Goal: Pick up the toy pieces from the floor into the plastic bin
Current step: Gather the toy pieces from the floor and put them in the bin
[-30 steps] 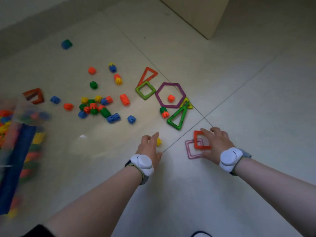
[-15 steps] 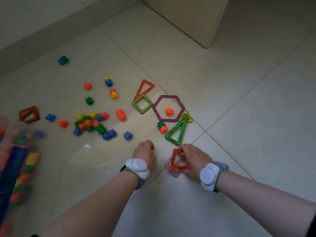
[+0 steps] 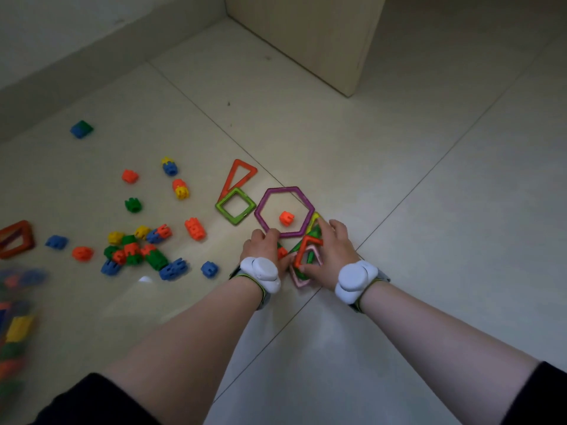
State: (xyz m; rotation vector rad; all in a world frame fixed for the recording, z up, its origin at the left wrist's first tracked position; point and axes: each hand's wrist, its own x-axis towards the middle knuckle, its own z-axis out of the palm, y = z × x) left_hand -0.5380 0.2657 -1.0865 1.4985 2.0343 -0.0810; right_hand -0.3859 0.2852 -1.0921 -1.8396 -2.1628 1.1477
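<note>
Toy pieces lie scattered on the tiled floor. My right hand (image 3: 329, 256) pinches an orange square frame (image 3: 301, 251) stacked on a pink square frame (image 3: 299, 282); its fingers reach over a green triangle frame (image 3: 314, 233) and a yellow one (image 3: 314, 217). My left hand (image 3: 264, 245) is curled into a fist against the lower edge of the purple hexagon frame (image 3: 267, 207); what it holds is hidden. An orange block (image 3: 287, 217) sits inside the hexagon. The clear plastic bin (image 3: 13, 317), blurred and holding several coloured pieces, is at the left edge.
A green square frame (image 3: 226, 196) and an orange triangle frame (image 3: 246, 165) lie left of the hexagon. Several small blocks (image 3: 135, 250) cluster further left, beside a red-brown frame (image 3: 18, 225). A blue-green block (image 3: 81, 129) sits near the baseboard. A wooden cabinet (image 3: 306, 41) stands behind.
My left hand closed over a yellow block and moved up to the hexagon. My right hand dragged the orange and pink squares left onto the green triangle.
</note>
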